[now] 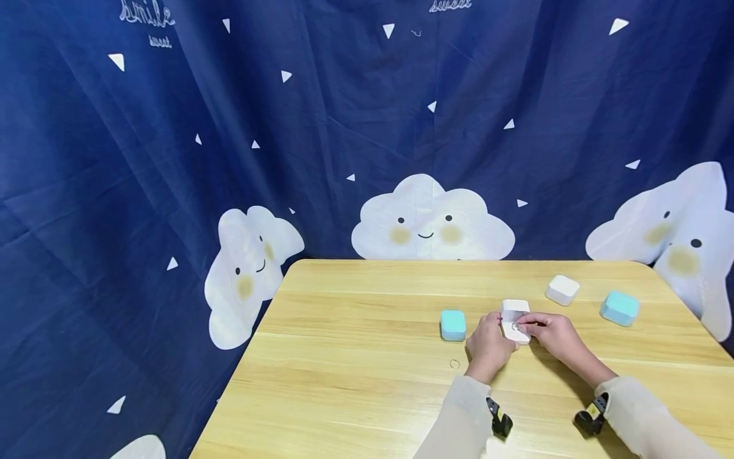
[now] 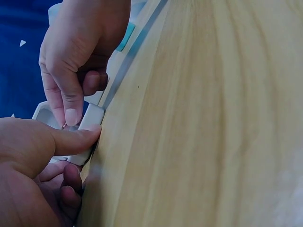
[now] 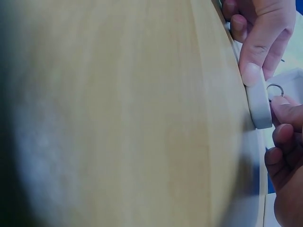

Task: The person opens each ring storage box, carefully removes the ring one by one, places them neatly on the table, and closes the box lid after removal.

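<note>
An open white ring box (image 1: 515, 307) sits on the table with its lid raised at the back. My left hand (image 1: 492, 344) grips the box from its left side, the thumb lying along its front edge in the left wrist view. From the right, my right hand (image 1: 553, 331) pinches a thin metal ring (image 3: 276, 84) between thumb and index finger, over the inside of the box. Part of the ring is hidden behind those fingertips. Left of the left wrist, a second thin ring (image 1: 455, 360) lies on the tabletop.
A closed teal box (image 1: 453, 326) stands just left of my left hand. Behind and to the right are a white box (image 1: 562, 290) and another teal box (image 1: 620, 308). The wooden table (image 1: 344, 357) ends at a dark blue curtain (image 1: 321, 127) with clouds.
</note>
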Demonstrator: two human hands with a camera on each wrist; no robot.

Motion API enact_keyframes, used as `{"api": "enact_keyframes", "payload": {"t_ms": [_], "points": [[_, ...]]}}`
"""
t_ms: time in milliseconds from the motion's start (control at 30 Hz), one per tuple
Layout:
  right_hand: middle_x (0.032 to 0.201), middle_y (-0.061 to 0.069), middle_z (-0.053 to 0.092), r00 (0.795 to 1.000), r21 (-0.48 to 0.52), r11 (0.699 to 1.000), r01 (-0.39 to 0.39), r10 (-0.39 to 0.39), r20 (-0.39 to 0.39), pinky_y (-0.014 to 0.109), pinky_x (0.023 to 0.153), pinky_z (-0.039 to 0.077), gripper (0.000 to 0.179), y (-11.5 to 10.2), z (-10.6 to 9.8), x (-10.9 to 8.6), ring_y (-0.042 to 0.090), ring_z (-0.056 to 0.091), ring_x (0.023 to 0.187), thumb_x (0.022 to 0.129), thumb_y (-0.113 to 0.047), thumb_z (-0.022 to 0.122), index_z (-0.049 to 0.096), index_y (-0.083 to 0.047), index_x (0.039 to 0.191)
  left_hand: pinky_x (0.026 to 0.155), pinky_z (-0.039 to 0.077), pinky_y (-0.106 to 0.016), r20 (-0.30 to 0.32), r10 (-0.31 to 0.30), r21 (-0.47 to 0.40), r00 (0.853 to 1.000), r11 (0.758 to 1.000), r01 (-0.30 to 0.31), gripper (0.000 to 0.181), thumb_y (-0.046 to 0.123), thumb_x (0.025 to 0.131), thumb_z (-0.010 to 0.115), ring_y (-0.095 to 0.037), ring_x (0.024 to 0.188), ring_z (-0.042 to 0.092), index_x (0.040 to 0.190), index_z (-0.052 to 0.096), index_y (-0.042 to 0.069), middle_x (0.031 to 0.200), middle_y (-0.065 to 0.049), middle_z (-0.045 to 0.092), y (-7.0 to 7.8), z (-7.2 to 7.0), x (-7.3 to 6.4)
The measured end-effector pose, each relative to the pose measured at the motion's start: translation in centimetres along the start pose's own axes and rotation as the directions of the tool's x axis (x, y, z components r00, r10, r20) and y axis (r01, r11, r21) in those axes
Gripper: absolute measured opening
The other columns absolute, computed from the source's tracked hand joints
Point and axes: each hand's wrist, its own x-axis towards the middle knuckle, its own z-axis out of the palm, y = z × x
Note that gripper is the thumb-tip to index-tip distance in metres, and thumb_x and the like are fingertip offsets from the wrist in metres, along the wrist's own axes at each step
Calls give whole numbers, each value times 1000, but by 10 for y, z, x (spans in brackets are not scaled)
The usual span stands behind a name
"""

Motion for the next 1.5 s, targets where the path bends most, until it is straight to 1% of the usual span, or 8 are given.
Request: {"api": "enact_keyframes", "payload": {"t_ms": [100,300,400,533,833,1100,1333,1500], "points": [[73,7,62,1000,15,1000,-19,19,0,24,43,38,10,0,0,0,4,42,48,85,-9,70,73,-2,93,68,41,-31,-1,1,3,1000,1000,-1,61,30,59,89,-9,84,61,113,61,32,98,16,60,0,0,0],[89,12,69,1000,27,1000,-4,4,-17,24,48,38,11,-2,0,-2,3,43,56,85,-9,70,74,-2,91,68,41,-31,-1,2,7,1000,1000,-2,60,31,60,89,-9,84,61,113,61,32,97,16,60,0,0,0],[78,11,67,1000,58,998,-25,25,-6,25,46,38,13,-1,0,-2,4,43,52,85,-10,70,73,0,93,68,41,-31,-1,1,9,1000,1000,-1,60,31,60,89,-9,84,61,113,61,32,97,16,60,0,1,0],[61,6,57,998,114,991,-70,68,18,25,43,38,19,0,0,-2,5,42,47,87,-14,70,72,2,96,68,42,-31,-5,3,17,1000,1000,-3,61,32,60,89,-10,83,61,114,61,33,97,16,60,0,1,1],[61,7,55,994,150,983,-104,98,47,26,43,39,23,-1,-1,-2,7,43,47,87,-16,70,70,3,99,68,41,-31,-3,-2,25,1000,1000,2,61,33,59,89,-9,82,60,113,61,32,96,15,60,0,2,1],[68,9,60,993,124,986,-112,107,51,26,46,42,27,-4,-9,-7,8,46,51,86,-21,71,70,1,101,67,41,-31,-11,5,25,1000,1000,-4,61,33,59,89,-9,81,59,113,61,31,95,15,60,0,2,0],[84,8,69,995,47,995,-89,87,51,24,52,44,22,-6,-16,-17,7,50,60,87,-19,69,71,-1,100,66,41,-31,-14,5,30,1000,1000,-5,60,32,59,89,-10,79,59,112,61,31,95,15,60,0,3,0],[87,9,70,995,26,997,-75,73,70,23,55,46,19,-8,-21,-26,5,52,66,87,-18,69,72,-2,98,67,41,-32,-15,7,23,1000,1000,-7,60,32,58,90,-10,79,59,111,61,31,95,14,60,-1,5,1]]}}
